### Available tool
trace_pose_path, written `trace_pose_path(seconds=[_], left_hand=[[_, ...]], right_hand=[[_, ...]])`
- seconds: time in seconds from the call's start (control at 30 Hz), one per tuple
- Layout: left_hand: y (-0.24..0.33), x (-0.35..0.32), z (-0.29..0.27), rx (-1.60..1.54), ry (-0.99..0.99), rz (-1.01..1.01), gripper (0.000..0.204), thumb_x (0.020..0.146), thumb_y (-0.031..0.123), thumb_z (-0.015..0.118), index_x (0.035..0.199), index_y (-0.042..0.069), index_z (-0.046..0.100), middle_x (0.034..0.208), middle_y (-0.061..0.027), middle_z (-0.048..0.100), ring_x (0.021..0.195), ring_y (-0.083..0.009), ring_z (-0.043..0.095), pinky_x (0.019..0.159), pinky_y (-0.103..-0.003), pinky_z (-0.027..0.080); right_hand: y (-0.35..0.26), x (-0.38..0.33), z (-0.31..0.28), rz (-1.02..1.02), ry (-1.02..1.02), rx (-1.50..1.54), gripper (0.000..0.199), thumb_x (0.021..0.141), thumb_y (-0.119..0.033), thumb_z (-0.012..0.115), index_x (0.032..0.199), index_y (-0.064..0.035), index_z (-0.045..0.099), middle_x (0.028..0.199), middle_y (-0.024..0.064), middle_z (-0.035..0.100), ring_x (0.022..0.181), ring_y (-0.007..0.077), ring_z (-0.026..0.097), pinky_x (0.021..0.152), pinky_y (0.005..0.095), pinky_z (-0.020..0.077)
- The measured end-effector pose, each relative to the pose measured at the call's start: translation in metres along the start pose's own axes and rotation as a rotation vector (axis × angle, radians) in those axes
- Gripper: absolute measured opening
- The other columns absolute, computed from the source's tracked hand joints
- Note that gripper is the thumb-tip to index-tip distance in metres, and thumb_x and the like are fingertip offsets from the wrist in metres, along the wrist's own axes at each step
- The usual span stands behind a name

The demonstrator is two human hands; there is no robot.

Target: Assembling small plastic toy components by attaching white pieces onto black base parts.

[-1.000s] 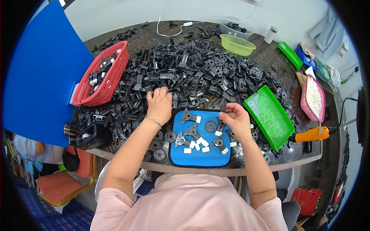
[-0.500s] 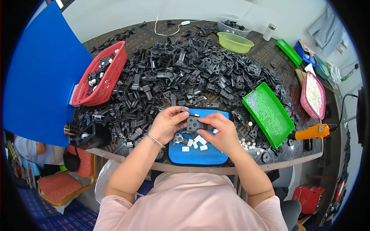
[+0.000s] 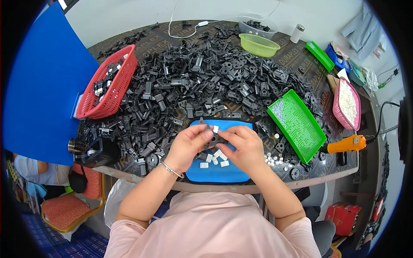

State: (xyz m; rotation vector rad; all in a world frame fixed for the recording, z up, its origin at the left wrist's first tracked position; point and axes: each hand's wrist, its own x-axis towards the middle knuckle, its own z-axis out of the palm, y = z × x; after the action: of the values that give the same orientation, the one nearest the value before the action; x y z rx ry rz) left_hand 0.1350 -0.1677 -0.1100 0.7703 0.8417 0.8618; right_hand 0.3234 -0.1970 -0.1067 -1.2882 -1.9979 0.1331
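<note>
Above a blue mat (image 3: 200, 175) with a dark border, both hands hold a black plastic part (image 3: 220, 139). My left hand (image 3: 187, 145) is closed on its left side, thumb on top. The fingers of my right hand (image 3: 243, 145) pinch it from the right. A small white block (image 3: 216, 128) shows at the part's far side, by the fingertips; whether it sits in the part I cannot tell. Several loose white blocks (image 3: 204, 165) lie on the mat just below the hands. Fingers cover much of the black part.
A wide heap of black plastic parts (image 3: 185, 81) spreads beyond the mat. At left stands a red basket (image 3: 107, 98); at right, a green tray (image 3: 316, 148) of small pieces, an orange electric screwdriver (image 3: 346, 144) and a pink basket (image 3: 337, 105). Small round metal pieces (image 3: 275, 161) lie beside the mat.
The black part has been tilted, so its flat holed face shows less. A white block now stands out at its far side. The whole view has shifted slightly.
</note>
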Motion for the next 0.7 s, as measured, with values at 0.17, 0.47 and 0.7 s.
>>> trace_pose_path(seconds=[0.17, 0.47, 0.7], left_hand=[[-0.001, -0.003, 0.002, 0.048, 0.008, 0.051, 0.029, 0.088, -0.001, 0.064, 0.116, 0.001, 0.061, 0.103, -0.0055, 0.064, 0.091, -0.0125, 0.063, 0.078, -0.027, 0.056], [-0.005, -0.001, 0.004, 0.257, -0.076, 0.162, 0.030, 0.086, -0.004, 0.063, 0.116, 0.001, 0.062, 0.100, -0.0056, 0.065, 0.081, -0.0134, 0.066, 0.075, -0.025, 0.057], [0.021, -0.001, -0.026, 0.499, -0.016, 0.245, 0.030, 0.086, -0.007, 0.061, 0.114, 0.002, 0.062, 0.103, -0.0039, 0.064, 0.087, -0.0105, 0.062, 0.077, -0.024, 0.053]], right_hand=[[-0.001, 0.001, -0.006, 0.329, -0.092, 0.383, 0.033, 0.073, -0.008, 0.079, 0.103, -0.0059, 0.067, 0.092, 0.0045, 0.064, 0.082, 0.0142, 0.063, 0.072, 0.0265, 0.0523], [0.022, -0.015, 0.004, 0.689, -0.176, 1.155, 0.021, 0.085, 0.000, 0.069, 0.104, 0.0018, 0.061, 0.094, 0.0037, 0.066, 0.082, 0.0087, 0.063, 0.073, 0.0212, 0.0518], [0.028, -0.005, -0.009, 0.433, -0.415, 0.395, 0.029, 0.073, -0.014, 0.080, 0.097, -0.0071, 0.066, 0.088, 0.0030, 0.060, 0.077, 0.0156, 0.059, 0.067, 0.0289, 0.0493]])
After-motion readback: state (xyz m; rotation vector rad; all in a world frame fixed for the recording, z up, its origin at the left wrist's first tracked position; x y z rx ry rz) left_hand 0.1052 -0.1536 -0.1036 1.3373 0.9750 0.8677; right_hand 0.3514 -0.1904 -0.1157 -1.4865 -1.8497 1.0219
